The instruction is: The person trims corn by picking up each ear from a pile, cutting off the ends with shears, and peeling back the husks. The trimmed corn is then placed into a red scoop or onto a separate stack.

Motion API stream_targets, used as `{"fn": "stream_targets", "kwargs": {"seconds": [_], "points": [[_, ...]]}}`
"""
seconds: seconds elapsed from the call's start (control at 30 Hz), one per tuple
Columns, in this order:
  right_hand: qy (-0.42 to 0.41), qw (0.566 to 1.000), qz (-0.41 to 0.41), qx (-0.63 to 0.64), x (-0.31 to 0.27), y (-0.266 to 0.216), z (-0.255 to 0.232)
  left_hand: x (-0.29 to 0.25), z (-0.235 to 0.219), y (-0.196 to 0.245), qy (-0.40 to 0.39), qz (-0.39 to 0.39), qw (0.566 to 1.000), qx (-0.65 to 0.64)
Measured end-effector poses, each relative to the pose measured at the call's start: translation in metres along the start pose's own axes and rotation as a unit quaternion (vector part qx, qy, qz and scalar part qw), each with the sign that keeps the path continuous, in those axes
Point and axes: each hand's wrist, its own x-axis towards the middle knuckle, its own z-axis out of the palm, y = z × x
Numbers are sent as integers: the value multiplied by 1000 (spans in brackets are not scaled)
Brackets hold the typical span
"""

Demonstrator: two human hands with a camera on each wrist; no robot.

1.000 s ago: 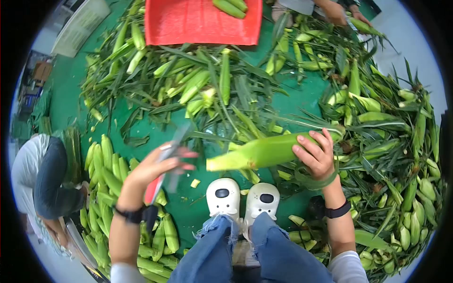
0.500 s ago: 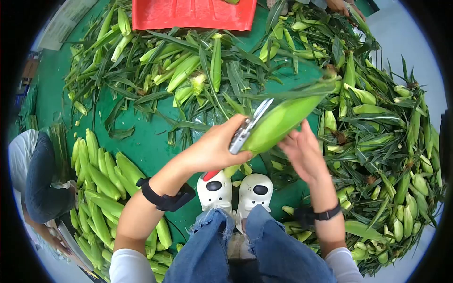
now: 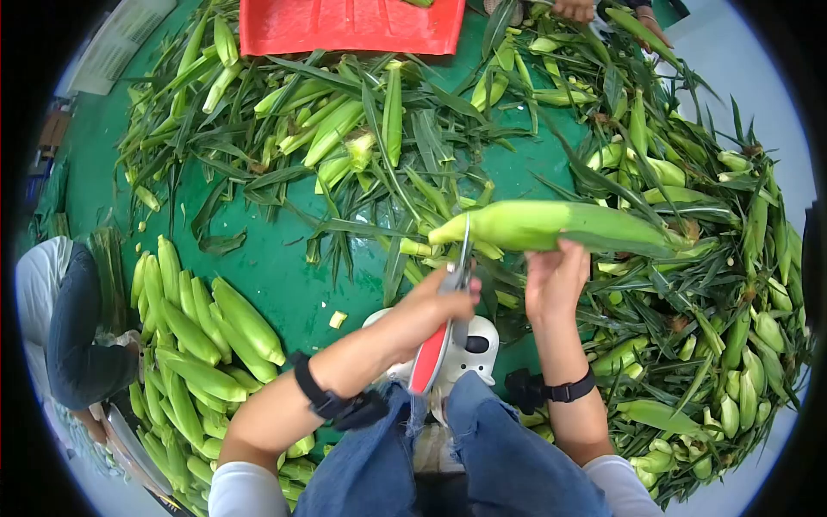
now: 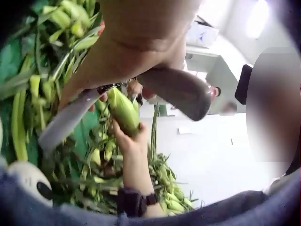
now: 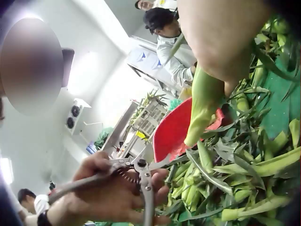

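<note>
A green corn ear (image 3: 560,226) lies almost level in the head view, its pale stalk end pointing left. My right hand (image 3: 556,280) grips it from below, with thumb and fingers on either side in the left wrist view (image 4: 133,146). My left hand (image 3: 431,314) holds pruning shears with red-and-grey handles (image 3: 428,358). In the head view their blade (image 3: 466,237) overlaps the ear's stalk end. The right wrist view shows the shears' jaws (image 5: 150,165) spread apart, near the ear's stalk end (image 5: 193,134).
Husked-looking pale green ears (image 3: 185,345) are piled at left, leafy corn (image 3: 689,258) at right. More leaves and ears (image 3: 345,129) lie ahead, below a red scoop (image 3: 353,30). Other people sit at left (image 3: 65,319) and work at top right (image 3: 573,10). White shoes (image 3: 474,349) are below.
The ear has swung from a steep slant to nearly level. My right hand has come from beside it to a grip beneath. The shears have moved from along its side to its stalk end.
</note>
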Motion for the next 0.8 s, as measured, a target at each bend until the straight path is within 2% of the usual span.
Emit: {"fn": "stream_targets", "kwargs": {"seconds": [0.07,0.17,0.2,0.3,0.33,0.37,0.4,0.43,0.5,0.53,0.57,0.63,0.67,0.77,0.8], "points": [[-5,999,-18,-42,-5,4,2,18,0,-2,30,58,998,20],[-22,999,-22,-18,4,0,2,17,4,-12,3,53,998,39],[-2,1000,2,-12,8,0,0,14,5,-15,24,66,997,37],[46,996,28,66,13,0,-2,2,-13,-22,47,-21,999,7],[22,996,48,75,16,-2,-6,1,-22,-25,85,-16,996,12],[-1,994,69,86,19,-6,-12,6,-35,-36,109,42,991,-65],[-24,991,89,97,20,-7,-15,10,-39,-32,138,161,977,24],[-41,988,114,94,18,-9,-13,16,-41,-21,163,276,941,112],[-79,979,167,84,11,-15,-3,14,-42,13,109,282,909,286],[-75,970,202,110,9,-15,1,8,-27,33,50,205,926,312],[-78,979,172,80,8,-12,5,11,-15,44,34,217,871,440],[-83,991,106,23,7,-6,13,18,-2,44,8,200,848,491],[-87,993,85,-2,11,-9,14,20,0,42,-4,182,853,489],[-27,994,100,-41,6,-18,19,25,2,17,-19,269,873,406],[-25,995,93,-31,5,-18,21,25,3,12,-14,265,877,401]]}}
